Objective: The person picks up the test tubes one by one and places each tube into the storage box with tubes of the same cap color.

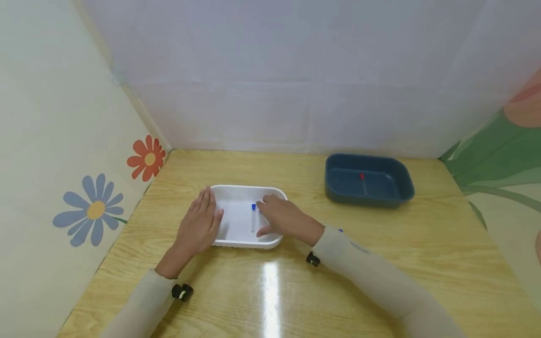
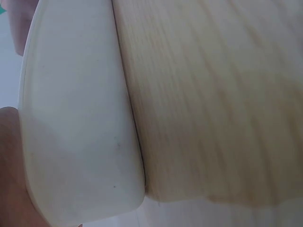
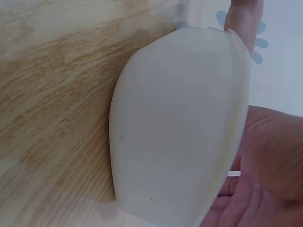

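A white tray stands on the table. My left hand rests on its left rim, fingers straight and together. My right hand reaches over the right rim, with thumb and fingers spread apart inside the tray. Beside those fingertips lies a small clear tube with a blue cap; I see no grip on it. Both wrist views show the tray's outer wall close up. In the right wrist view, part of the right hand shows beyond the rim.
A dark blue basin stands at the back right, holding a clear tube with a red cap. A small blue thing peeks out behind the right sleeve. Walls bound the table at the back and left.
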Action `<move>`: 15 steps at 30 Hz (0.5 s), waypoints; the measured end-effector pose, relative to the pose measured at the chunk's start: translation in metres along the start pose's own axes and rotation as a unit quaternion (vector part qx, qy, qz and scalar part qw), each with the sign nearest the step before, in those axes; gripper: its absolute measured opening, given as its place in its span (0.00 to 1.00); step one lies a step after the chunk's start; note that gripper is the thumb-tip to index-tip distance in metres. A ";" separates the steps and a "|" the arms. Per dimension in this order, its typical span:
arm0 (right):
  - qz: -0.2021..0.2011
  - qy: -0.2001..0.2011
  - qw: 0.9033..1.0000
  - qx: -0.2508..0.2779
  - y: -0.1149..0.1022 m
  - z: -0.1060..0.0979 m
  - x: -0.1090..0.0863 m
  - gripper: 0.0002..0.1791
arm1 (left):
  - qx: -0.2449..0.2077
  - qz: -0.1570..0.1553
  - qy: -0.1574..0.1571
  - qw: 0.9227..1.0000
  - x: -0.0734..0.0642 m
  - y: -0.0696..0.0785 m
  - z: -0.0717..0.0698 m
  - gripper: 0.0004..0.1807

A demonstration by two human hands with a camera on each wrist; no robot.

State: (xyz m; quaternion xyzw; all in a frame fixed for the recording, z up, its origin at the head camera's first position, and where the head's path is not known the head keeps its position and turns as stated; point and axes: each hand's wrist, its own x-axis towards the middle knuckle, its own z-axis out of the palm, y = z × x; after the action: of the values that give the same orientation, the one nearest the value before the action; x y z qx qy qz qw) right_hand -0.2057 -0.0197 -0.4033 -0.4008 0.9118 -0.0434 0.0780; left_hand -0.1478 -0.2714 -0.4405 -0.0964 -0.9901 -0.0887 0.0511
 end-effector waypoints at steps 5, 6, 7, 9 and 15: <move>-0.006 0.014 1.000 -0.004 -0.001 -0.002 -0.006 0.48 | 0.001 -0.001 -0.002 1.000 0.000 0.000 -0.001 0.37; -0.009 0.019 1.000 -0.005 -0.001 -0.002 -0.008 0.47 | 0.002 -0.001 -0.001 1.000 0.000 0.000 -0.001 0.37; -0.012 0.024 1.000 -0.008 -0.001 -0.003 -0.009 0.47 | 0.003 -0.001 -0.001 1.000 0.000 0.000 -0.001 0.37; -0.019 0.032 0.999 -0.011 -0.001 -0.004 -0.012 0.46 | 0.005 -0.001 -0.001 1.000 0.000 0.000 -0.002 0.37; -0.024 0.038 0.999 -0.014 -0.002 -0.006 -0.020 0.45 | 0.007 -0.001 -0.003 1.000 0.000 -0.001 -0.001 0.37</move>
State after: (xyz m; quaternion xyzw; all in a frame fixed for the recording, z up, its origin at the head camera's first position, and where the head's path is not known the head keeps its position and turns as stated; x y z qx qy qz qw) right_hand -0.1921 -0.0064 -0.3950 -0.4213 0.9049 -0.0479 0.0362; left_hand -0.1476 -0.2730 -0.4394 -0.0955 -0.9909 -0.0811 0.0487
